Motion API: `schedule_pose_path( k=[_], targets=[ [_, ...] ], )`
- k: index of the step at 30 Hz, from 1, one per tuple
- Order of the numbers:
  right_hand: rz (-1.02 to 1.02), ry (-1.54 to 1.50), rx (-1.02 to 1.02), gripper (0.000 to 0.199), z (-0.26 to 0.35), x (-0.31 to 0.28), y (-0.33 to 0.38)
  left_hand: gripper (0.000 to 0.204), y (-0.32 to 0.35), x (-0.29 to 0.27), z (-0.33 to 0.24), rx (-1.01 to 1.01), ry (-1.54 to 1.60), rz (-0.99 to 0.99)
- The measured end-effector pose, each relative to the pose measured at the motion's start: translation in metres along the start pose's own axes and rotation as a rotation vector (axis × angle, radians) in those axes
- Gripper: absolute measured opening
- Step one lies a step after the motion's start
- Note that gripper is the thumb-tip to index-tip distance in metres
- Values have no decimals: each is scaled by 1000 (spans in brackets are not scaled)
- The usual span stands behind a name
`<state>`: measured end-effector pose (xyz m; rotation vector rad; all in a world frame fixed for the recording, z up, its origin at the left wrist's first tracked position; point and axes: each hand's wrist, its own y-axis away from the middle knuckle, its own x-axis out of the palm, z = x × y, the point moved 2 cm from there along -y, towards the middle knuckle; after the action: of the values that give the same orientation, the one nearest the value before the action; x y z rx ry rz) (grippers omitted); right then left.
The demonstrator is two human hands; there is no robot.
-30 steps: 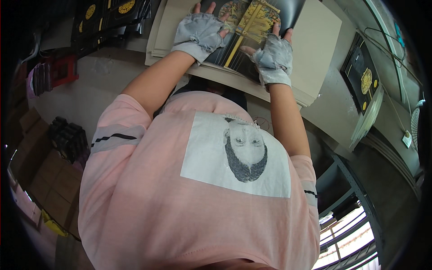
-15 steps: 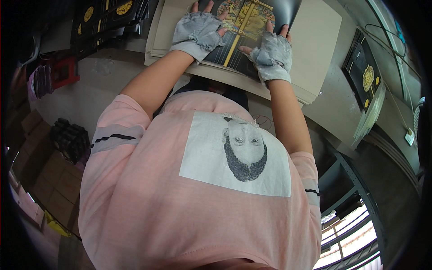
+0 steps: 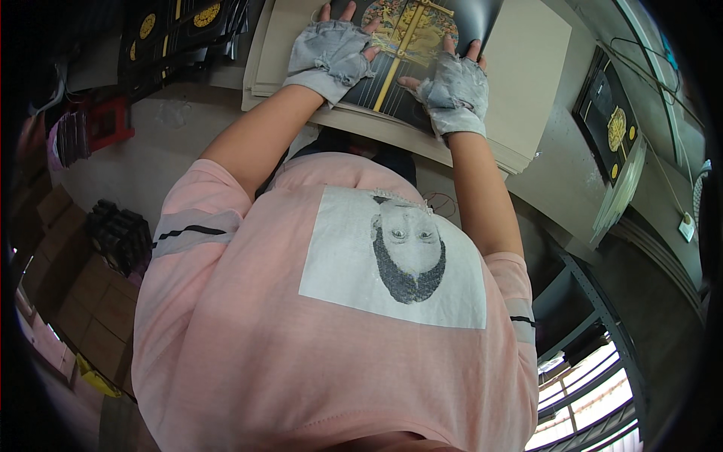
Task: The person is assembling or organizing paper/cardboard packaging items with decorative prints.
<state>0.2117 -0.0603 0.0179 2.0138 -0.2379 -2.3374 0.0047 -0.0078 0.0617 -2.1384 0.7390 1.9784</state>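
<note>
A glossy black printed sheet (image 3: 376, 94) with a gold stripe and a round coloured picture lies on a stack of pale boards (image 3: 527, 83) at the top of the view. My left hand (image 3: 331, 56), in a grey fingerless glove, rests on the sheet's left side with its fingers apart. On the right side of the same sheet lies my right hand (image 3: 453, 90), gloved alike, fingers spread and thumb pointing inward. Neither hand is gripping anything. The upper end of the sheet runs out of view.
Black and gold printed pieces (image 3: 177, 34) are piled at the upper left, beside a red holder (image 3: 111, 124). To the right lie another black and gold panel (image 3: 608, 120) and a sheaf of pale sheets (image 3: 621, 192). A cable with a white plug (image 3: 685, 226) hangs there.
</note>
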Motion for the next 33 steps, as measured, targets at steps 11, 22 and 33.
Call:
schedule_pose_path(
  k=[11,22,33],
  targets=[
    [-73,26,-4,118,-3,5,0,69,8,69,-2,412,-161,-59],
    [-150,44,-88,91,-20,25,26,69,8,71,-2,477,-187,-10],
    [-62,81,-68,83,-21,22,27,69,2,67,-2,496,-102,35]
  ],
)
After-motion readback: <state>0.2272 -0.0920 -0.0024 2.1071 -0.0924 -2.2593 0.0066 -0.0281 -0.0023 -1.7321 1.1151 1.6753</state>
